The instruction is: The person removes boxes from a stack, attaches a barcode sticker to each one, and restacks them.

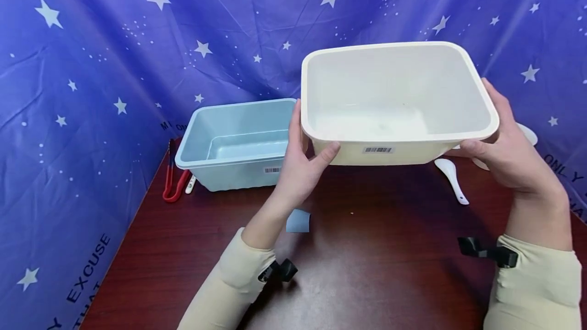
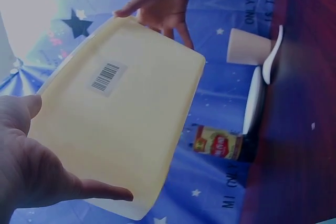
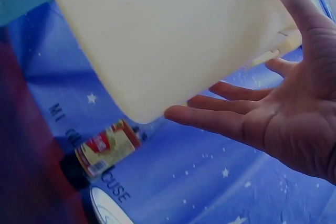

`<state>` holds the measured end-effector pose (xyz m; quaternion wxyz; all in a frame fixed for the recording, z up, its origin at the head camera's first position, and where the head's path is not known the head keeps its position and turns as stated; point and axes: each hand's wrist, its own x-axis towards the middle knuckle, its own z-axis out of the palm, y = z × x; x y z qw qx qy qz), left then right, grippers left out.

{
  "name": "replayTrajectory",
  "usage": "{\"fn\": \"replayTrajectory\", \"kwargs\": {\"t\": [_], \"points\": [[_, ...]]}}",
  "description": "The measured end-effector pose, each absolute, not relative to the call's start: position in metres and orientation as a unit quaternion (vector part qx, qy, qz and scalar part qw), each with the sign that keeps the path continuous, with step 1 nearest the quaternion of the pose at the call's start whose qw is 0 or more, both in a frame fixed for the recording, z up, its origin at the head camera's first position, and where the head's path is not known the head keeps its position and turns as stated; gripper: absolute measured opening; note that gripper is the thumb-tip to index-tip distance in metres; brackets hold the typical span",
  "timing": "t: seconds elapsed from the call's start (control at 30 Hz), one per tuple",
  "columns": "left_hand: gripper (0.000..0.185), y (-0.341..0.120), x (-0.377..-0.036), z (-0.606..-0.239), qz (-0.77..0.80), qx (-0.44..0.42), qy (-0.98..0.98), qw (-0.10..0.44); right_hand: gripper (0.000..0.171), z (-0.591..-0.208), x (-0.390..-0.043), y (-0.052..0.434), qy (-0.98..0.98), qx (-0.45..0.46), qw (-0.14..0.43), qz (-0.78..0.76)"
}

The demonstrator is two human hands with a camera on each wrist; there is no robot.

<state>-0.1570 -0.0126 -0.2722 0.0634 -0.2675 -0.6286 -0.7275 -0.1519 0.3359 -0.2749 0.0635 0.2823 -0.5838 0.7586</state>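
Above the table a cream plastic storage bin is held up, its open top tilted toward me and no contents visible inside. My left hand grips its left end, thumb on the front wall below the rim. At the opposite end my right hand holds it, thumb at the front corner and fingers along the side, as the right wrist view shows. A light blue bin stands on the table behind my left hand. Under my left wrist lies a small blue piece, its kind unclear.
Red-handled tongs and a white handle lie left of the blue bin. A white spoon lies at right. Behind the raised bin are a labelled bottle, a white dish and a pale cup. A starry curtain encloses the table.
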Motion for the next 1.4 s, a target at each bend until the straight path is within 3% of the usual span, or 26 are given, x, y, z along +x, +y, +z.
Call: {"fn": "replayTrajectory", "kwargs": {"t": [0.3, 0.47, 0.77, 0.93, 1.13, 1.4], "points": [[0.092, -0.029, -0.156, -0.256, -0.71, -0.267, -0.639, 0.127, 0.093, -0.268, -0.155, 0.302, -0.566, 0.258, 0.156, 0.768], [0.09, -0.04, -0.162, -0.252, -0.707, -0.261, -0.64, 0.153, 0.087, -0.269, -0.159, 0.28, -0.567, 0.229, 0.177, 0.771], [0.093, -0.065, -0.189, -0.269, -0.708, -0.265, -0.63, 0.18, 0.086, -0.269, -0.17, 0.252, -0.579, 0.223, 0.179, 0.763], [0.09, -0.078, -0.192, -0.273, -0.709, -0.27, -0.623, 0.192, 0.086, -0.269, -0.176, 0.241, -0.581, 0.237, 0.159, 0.762], [0.088, -0.096, -0.193, -0.275, -0.709, -0.272, -0.617, 0.207, 0.087, -0.267, -0.185, 0.224, -0.604, 0.24, 0.173, 0.74], [0.096, -0.122, -0.192, -0.278, -0.703, -0.237, -0.637, 0.21, 0.087, -0.268, -0.198, 0.203, -0.614, 0.257, 0.153, 0.73]]}}
